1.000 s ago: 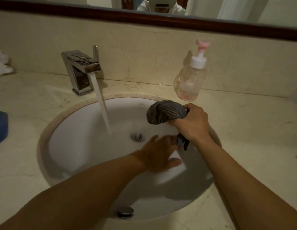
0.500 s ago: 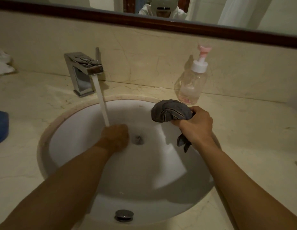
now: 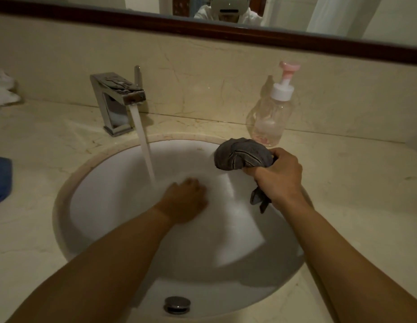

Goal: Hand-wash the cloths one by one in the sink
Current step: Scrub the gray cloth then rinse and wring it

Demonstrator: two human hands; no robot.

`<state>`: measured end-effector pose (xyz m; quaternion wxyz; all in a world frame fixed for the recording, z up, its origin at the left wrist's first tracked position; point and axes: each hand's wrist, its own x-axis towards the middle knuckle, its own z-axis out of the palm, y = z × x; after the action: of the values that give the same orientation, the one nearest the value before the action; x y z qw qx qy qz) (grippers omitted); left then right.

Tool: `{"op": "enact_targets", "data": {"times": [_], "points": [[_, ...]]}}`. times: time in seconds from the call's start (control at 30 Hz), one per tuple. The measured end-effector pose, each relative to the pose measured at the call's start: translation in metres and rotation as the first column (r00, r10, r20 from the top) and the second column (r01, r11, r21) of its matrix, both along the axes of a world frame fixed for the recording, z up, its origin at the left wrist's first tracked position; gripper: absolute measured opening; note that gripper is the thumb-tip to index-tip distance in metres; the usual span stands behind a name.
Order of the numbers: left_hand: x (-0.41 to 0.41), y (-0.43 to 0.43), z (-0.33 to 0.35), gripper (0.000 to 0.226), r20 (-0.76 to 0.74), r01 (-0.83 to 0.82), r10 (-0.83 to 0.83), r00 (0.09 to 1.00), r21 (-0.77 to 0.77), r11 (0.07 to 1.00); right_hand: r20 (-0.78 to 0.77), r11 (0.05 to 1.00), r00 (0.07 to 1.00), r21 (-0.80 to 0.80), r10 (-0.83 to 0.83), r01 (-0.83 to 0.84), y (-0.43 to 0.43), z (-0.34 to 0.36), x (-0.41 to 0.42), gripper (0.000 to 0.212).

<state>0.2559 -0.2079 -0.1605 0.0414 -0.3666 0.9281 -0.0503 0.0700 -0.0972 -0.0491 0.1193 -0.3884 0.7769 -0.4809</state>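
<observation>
Right hand: the right hand (image 3: 278, 180) is over the right side of the basin, fingers clenched tight round the grey cloth (image 3: 242, 155).
Grey cloth: bunched up, and it's held clear above the sink (image 3: 104, 183)! A wad bulges out past the thumb and a short tail hangs below the wrist.
Left hand: the left hand (image 3: 184, 201) is low in the bowl, right at the foot of the water stream (image 3: 144, 145). The fingers point away and blur in the water, so I can't tell whether they are curled or straight.
Tap (image 3: 116, 94): running, the water slanting down into the bowl.
Soap bottle (image 3: 270, 117): upright on the counter (image 3: 354, 183), just behind the grey cloth.
Left edge: a blue cloth (image 3: 1, 180) lies on the counter, with a white cloth (image 3: 3, 92) further back by the wall.
Near rim: a metal plug (image 3: 177, 304) sits in the sink wall.
</observation>
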Motion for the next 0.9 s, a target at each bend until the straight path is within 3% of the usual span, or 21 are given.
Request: {"op": "enact_targets", "data": {"times": [0.1,0.2,0.3,0.47,0.57,0.7,0.9], "points": [[0.033,-0.016,0.006,0.054,0.062,-0.238,0.244,0.968,-0.091,0.967,0.006,1.000,1.000,0.002,0.004,-0.004,0.001,0.000,0.000,0.034],[0.028,-0.015,0.007,0.052,0.010,-0.297,0.298,0.954,-0.047,0.954,0.002,1.000,1.000,0.003,0.003,-0.003,0.000,0.000,0.000,0.033],[0.009,-0.005,0.008,0.045,-0.075,-0.251,0.251,0.965,-0.001,0.968,-0.006,1.000,1.000,0.006,0.000,0.000,-0.001,-0.001,0.000,0.034],[0.000,0.000,0.010,0.049,-0.151,0.013,-0.019,0.988,-0.046,0.999,-0.025,1.000,1.000,0.006,0.001,-0.001,-0.002,-0.002,0.000,0.035],[0.017,-0.008,0.009,0.053,-0.077,0.153,-0.151,0.985,0.015,0.988,-0.029,1.000,1.000,0.014,0.001,0.000,-0.002,-0.002,-0.001,0.036],[0.037,-0.013,0.006,0.057,0.132,0.042,-0.056,0.990,0.103,0.994,-0.017,1.000,1.000,0.015,0.000,0.000,-0.002,-0.003,-0.001,0.037],[0.029,-0.005,0.011,0.062,0.108,0.038,-0.060,0.992,0.191,0.981,-0.011,1.000,1.000,0.010,0.004,-0.004,-0.002,-0.003,-0.001,0.035]]}}
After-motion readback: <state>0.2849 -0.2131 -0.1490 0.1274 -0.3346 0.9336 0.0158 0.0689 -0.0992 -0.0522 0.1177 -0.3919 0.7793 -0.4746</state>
